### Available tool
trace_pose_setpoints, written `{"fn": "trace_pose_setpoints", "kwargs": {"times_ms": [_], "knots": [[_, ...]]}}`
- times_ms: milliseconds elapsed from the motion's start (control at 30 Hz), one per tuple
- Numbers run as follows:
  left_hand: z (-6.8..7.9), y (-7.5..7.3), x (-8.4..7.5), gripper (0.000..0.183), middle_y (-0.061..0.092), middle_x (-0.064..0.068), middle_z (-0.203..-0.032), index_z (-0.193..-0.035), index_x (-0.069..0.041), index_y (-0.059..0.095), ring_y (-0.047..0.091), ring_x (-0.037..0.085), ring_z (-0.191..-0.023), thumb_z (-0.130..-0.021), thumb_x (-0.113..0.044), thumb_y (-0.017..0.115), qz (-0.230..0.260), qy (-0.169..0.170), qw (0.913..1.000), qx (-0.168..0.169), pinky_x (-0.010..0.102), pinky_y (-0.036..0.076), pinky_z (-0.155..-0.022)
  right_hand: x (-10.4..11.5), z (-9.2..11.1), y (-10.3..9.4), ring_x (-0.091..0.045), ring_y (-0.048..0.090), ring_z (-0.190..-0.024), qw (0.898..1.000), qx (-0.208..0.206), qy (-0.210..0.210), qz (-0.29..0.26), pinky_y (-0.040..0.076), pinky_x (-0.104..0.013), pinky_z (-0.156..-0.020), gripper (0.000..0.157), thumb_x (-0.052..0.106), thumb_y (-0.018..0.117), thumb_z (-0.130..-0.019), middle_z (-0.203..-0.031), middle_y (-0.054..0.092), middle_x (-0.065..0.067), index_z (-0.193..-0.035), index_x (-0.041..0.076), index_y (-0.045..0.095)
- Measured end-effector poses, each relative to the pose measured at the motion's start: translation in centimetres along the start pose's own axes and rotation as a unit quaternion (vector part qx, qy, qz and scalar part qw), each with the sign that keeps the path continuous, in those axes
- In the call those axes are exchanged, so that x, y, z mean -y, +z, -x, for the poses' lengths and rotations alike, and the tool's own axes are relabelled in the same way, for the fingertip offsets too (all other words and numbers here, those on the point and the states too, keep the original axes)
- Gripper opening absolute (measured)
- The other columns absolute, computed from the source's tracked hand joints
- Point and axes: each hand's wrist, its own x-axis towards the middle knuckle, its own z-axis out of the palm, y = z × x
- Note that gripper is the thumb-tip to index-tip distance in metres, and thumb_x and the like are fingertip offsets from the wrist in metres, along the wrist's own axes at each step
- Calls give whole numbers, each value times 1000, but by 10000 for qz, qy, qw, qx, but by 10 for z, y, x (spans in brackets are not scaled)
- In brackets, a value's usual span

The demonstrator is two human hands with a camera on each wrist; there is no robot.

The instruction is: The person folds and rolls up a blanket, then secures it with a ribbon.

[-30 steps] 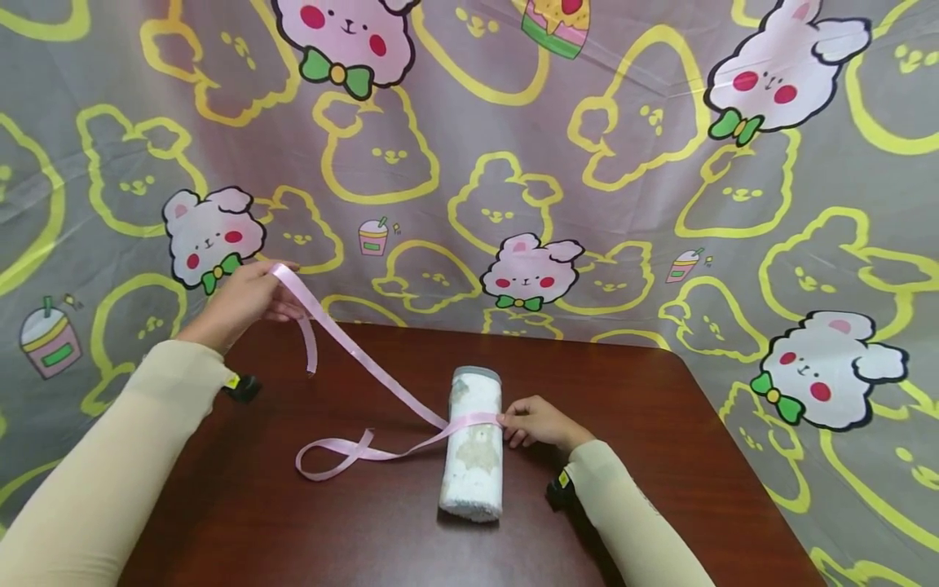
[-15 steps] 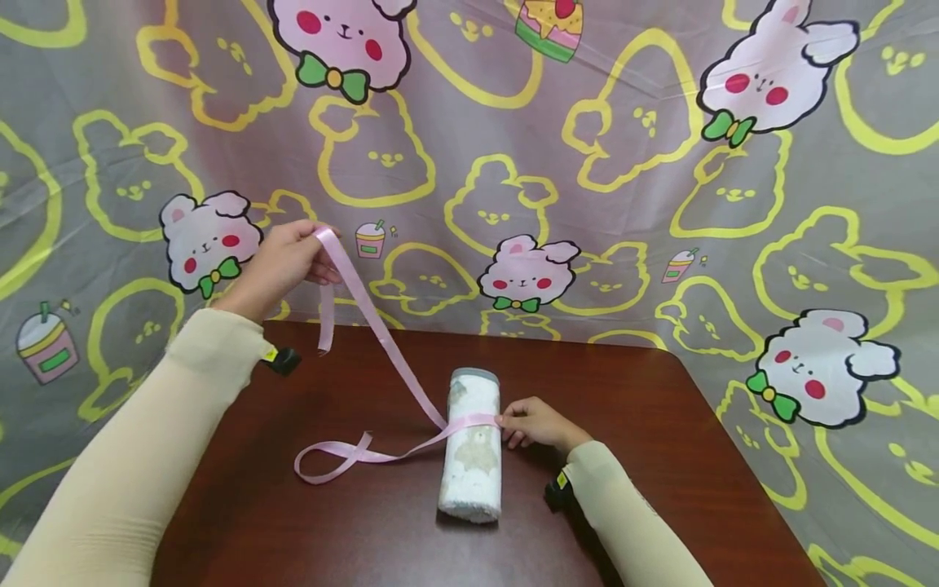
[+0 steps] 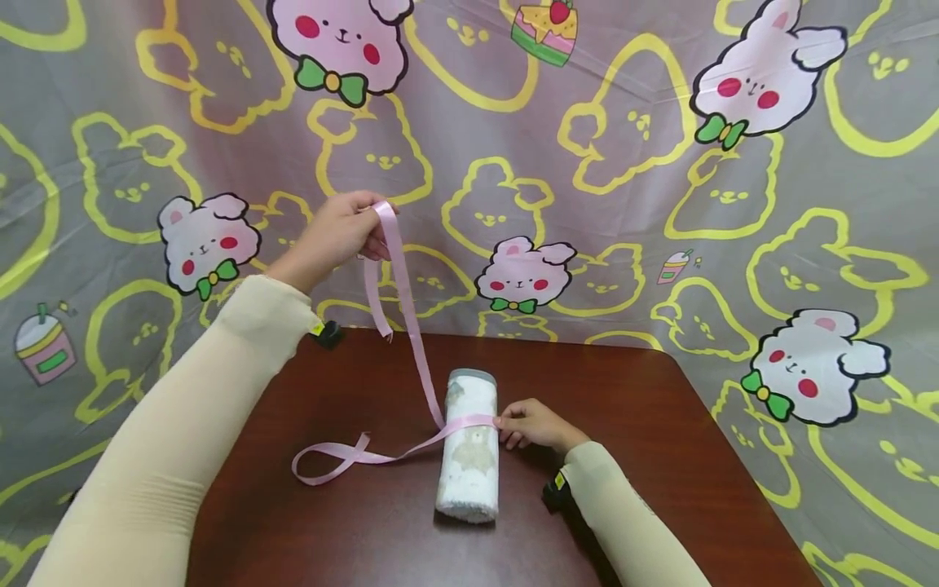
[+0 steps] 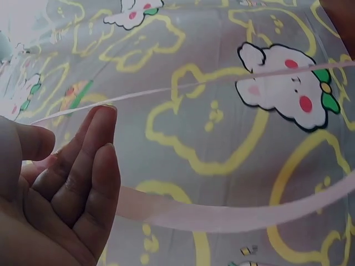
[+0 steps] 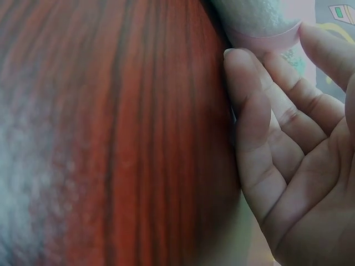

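Pinches the pink ribbon [image 3: 407, 306] between thumb and fingers of the left hand [image 3: 341, 232], held high above the desk [image 3: 587, 391], at eleven o'clock from the white roll [image 3: 469, 481]. Has one stretch of ribbon running from those fingers toward five o'clock, down to the roll's left side, and a short end dangling beneath the same hand. Shows two strands in the left wrist view: one thin and edge-on, one broad and curving lower, both heading toward three o'clock.

Pinches the ribbon with the right hand [image 3: 534, 427] as well, low over the desk and just beside the roll, at three o'clock from its banded middle. Has the roll, then, at nine o'clock from the right hand and at five o'clock from the left, well apart from the latter. Rests the roll on its side, lengthwise from twelve to six o'clock, with a single band of ribbon across its upper face. Cannot tell the ribbon's path underneath. Leaves another stretch lying loose on the desk toward nine o'clock, crossing itself in a loop. Wears cream sleeves [image 3: 623, 497]; faces a grey cartoon-printed cloth [image 3: 469, 98].
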Motion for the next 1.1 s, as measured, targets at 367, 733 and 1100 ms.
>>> {"fn": "trace_pose_setpoints", "kwargs": {"times_ms": [367, 733, 1100], "knots": [[-18, 50, -20, 24, 65, 18, -75, -111, -1, 64, 66, 25, -58, -99, -10, 44, 56, 281, 9986, 454, 36, 55, -58, -4, 1, -3, -37, 68, -77, 9999, 25, -50, -94, 55, -42, -66, 26, 21, 62, -97, -87, 68, -22, -95, -3, 68], [-20, 99, -30, 22, 64, 20, -77, -106, -1, 63, 67, 37, -65, -101, -14, 46, 52, 317, 9956, 884, 41, 56, -60, -32, -8, -17, -30, 69, -74, 9999, 15, -22, -133, 55, -39, -65, 30, 28, 62, -97, -87, 70, -15, -98, -1, 68], [-9, 152, -25, 21, 64, 17, -74, -107, -1, 64, 67, 30, -60, -99, -11, 47, 301, 279, 9887, 1439, 39, 56, -59, -41, 7, -37, -26, 69, -75, 9998, -74, 147, -120, 55, -38, -67, 34, 32, 63, -96, -88, 71, -12, -101, -1, 68]]}}
